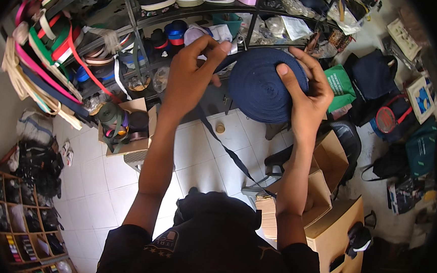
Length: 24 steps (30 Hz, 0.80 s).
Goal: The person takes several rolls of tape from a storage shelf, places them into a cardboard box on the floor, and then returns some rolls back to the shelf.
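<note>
A large, tightly wound roll of navy webbing (262, 86) is held up in front of me, its flat spiral side toward me. My right hand (310, 89) grips the roll's right edge, thumb on the flat face and fingers behind. Left of the roll, my left hand (192, 74) has its fingers curled round the webbing where it leaves the coil; the exact grip is partly hidden behind the hand. From below this hand a loose navy strap (230, 155) hangs, running down and right toward the cardboard boxes.
Shelves (202, 6) with webbing rolls and plastic bags stand ahead. Many coloured straps (57, 49) hang at the left. A carton of rolls (127, 130) sits below them. Open cardboard boxes (321, 194) are at the right, bags (372, 73) beyond. A pigeonhole rack (21, 204) stands lower left.
</note>
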Tool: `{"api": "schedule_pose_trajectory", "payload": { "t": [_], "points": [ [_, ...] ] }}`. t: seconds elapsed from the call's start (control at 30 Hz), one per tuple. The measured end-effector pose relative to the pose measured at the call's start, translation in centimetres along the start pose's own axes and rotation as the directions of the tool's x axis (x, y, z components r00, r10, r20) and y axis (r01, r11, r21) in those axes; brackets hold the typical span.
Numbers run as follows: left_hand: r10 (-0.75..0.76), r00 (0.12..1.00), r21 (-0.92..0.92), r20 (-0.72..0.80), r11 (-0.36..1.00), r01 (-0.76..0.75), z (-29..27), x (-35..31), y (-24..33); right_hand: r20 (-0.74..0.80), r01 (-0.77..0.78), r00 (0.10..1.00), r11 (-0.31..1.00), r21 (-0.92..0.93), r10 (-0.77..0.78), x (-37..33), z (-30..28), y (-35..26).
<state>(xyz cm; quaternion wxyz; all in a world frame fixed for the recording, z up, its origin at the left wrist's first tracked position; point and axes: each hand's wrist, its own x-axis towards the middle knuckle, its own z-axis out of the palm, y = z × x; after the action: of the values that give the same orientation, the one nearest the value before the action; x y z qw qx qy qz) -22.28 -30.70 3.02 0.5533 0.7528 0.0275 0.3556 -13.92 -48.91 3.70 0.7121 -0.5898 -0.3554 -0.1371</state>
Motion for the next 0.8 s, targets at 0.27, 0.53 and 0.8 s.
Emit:
{"api": "schedule_pose_trajectory", "payload": {
  "t": [0.27, 0.53, 0.8],
  "points": [
    [-0.071, 0.979, -0.003, 0.189, 0.997, 0.073, 0.8, -1.8, 2.2, 0.021, 0.1, 0.995, 0.995, 0.024, -0.101, 0.7, -2.9, -0.3],
    [-0.065, 0.997, 0.03, -0.031, 0.997, 0.066, 5.5, -3.5, 2.9, -0.079, 0.141, 0.988, 0.988, 0.069, -0.135, 1.1, -3.5, 0.5],
    [0.007, 0.988, -0.043, -0.151, 0.999, -0.013, 8.2, -5.6, 2.0, -0.288, 0.037, 0.956, 0.948, 0.316, 0.059, 0.0, -1.6, 1.4]
  ]
}}
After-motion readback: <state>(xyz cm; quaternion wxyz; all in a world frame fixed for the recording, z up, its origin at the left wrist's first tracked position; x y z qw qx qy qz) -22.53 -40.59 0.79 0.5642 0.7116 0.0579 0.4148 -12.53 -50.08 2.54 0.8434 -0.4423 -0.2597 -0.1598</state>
